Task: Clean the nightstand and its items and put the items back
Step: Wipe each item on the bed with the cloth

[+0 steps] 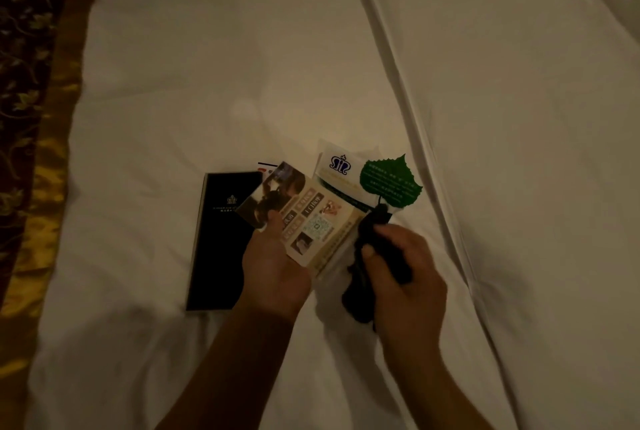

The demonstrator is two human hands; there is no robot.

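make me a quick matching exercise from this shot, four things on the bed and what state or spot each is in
Things:
1. black folder
2. printed card
3. dark cloth
4. green leaf-shaped tag

States:
A. bunched in the right hand
B. held up by the left hand
C. lying flat on the white sheet, far left of the pile
D. lying beside the crown-logo card, on its right

Pairs: 1-C, 2-B, 3-A, 4-D
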